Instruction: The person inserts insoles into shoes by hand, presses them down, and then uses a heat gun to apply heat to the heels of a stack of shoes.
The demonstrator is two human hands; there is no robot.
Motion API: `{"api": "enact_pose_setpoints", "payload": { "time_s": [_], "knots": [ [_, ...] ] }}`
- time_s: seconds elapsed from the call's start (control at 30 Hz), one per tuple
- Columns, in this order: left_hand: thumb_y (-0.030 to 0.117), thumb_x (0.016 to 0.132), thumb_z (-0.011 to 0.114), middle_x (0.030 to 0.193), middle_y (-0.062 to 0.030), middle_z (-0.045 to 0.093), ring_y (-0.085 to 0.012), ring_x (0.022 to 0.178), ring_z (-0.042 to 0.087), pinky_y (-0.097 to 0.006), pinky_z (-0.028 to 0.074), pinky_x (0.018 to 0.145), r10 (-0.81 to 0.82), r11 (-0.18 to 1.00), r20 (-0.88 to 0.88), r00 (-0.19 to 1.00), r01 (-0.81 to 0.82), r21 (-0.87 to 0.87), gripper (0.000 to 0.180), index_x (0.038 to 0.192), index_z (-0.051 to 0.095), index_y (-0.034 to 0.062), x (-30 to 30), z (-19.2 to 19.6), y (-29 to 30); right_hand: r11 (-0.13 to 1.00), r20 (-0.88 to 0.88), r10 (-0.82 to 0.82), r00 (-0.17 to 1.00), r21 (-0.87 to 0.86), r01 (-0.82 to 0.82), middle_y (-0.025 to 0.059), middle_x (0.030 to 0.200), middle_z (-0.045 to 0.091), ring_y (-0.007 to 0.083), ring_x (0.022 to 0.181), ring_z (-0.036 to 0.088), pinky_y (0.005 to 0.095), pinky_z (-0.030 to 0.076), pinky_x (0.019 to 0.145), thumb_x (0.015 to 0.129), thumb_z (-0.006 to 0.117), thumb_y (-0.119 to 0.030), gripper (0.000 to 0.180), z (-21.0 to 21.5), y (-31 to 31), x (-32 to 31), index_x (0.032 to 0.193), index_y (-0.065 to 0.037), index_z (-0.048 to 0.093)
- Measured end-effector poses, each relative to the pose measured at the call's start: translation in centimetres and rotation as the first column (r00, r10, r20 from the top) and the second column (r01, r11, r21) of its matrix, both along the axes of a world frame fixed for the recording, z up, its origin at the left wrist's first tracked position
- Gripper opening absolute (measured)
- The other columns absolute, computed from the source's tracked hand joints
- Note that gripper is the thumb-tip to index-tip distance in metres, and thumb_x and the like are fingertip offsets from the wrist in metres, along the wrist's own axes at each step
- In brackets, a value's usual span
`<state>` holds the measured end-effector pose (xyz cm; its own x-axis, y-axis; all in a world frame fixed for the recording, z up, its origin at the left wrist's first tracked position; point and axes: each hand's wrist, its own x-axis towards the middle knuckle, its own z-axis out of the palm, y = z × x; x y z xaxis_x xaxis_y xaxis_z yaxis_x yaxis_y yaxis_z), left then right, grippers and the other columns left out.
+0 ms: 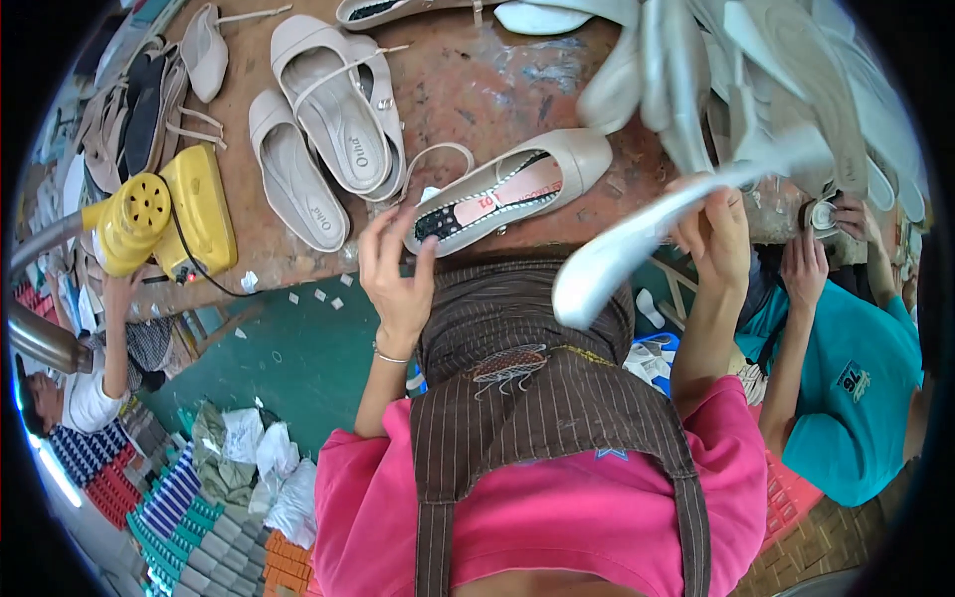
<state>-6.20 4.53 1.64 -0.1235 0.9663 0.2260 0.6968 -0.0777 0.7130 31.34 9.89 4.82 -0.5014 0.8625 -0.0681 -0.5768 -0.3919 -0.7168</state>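
Observation:
A beige flat shoe (582, 154) lies on the bench in front of me, its toe toward the upper right, with a dark patterned strip and a pink label inside. My left hand (394, 279) is at its heel, thumb over the near edge and fingers on the far side. Above the bench edge, my right hand (718, 234) pinches a white insole-shaped piece (607, 269), smeared by motion. Its rounded end points down to the left, over my apron. Further left on the bench, several beige strapped shoes (343, 119) lie close together.
White and beige shoe-sole-shaped pieces (796, 60) heap at the upper right. A yellow lamp-like device (134, 224) stands at the left, its dark cord hanging over the bench edge. One co-worker in a teal shirt (846, 378) works at the right; another person (95, 383) is at the left.

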Motion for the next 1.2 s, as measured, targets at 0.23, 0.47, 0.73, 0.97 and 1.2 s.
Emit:
{"api": "enact_pose_setpoints", "payload": {
  "time_s": [0.23,0.47,0.73,0.97,1.2],
  "knots": [
    [-0.001,0.087,0.062,0.090,-0.0084,0.053,-0.0129,0.059,0.055,-0.026,0.047,0.054,0.226,0.946,0.218,0.949,-0.161,-0.282,0.035,0.121,0.066,0.0044,0.3,-0.6,-1.2,0.947,0.306,-0.288,0.907,-0.052,0.318,0.0213,0.119,0.062,0.0237,0.095,0.067,0.0284,0.055,0.075,0.097,0.049,-0.020,0.047,4.7,0.7,-9.3,0.131,0.013,0.048],
    [-0.001,0.089,0.063,0.098,-0.0074,0.055,-0.0125,0.078,0.065,-0.024,0.057,0.060,0.349,0.924,0.317,0.882,-0.266,-0.276,0.030,0.119,0.065,-0.0035,-3.3,-1.5,-2.1,0.544,0.690,-0.681,0.246,0.701,-0.461,0.0158,0.109,0.062,0.0309,0.095,0.057,0.0404,0.045,0.083,0.087,0.063,-0.019,0.051,4.2,1.9,-11.3,0.134,-0.002,0.055],
    [-0.001,0.070,0.084,0.112,-0.0062,0.048,-0.0141,0.094,0.061,-0.028,0.061,0.077,0.299,0.941,0.402,0.865,-0.196,-0.277,0.063,0.127,0.059,-0.0016,-2.6,-1.4,-2.4,0.548,0.730,-0.473,0.493,0.682,-0.485,0.0131,0.110,0.066,0.0301,0.099,0.061,0.0409,0.047,0.089,0.070,0.075,-0.006,0.031,-1.7,1.6,-18.8,0.101,-0.009,0.076],
    [-0.001,0.065,0.087,0.115,-0.0066,0.046,-0.0153,0.096,0.061,-0.029,0.061,0.082,0.249,0.957,0.473,0.845,-0.141,-0.252,0.072,0.130,0.057,-0.0008,-3.1,-1.7,-2.7,0.633,0.753,-0.359,0.551,0.630,-0.449,0.0143,0.106,0.070,0.0314,0.100,0.065,0.0409,0.049,0.091,0.072,0.075,-0.007,0.023,-2.3,1.6,-21.1,0.095,-0.005,0.076],
    [0.000,0.068,0.086,0.110,-0.0056,0.049,-0.0136,0.095,0.060,-0.026,0.060,0.075,0.274,0.952,0.486,0.829,-0.164,-0.257,0.065,0.127,0.060,-0.0017,-3.3,-2.1,-2.7,0.633,0.774,-0.348,0.529,0.610,-0.477,0.0145,0.108,0.070,0.0312,0.100,0.065,0.0398,0.051,0.090,0.072,0.076,-0.007,0.025,-3.4,1.1,-23.1,0.097,-0.006,0.076]
  ]
}}
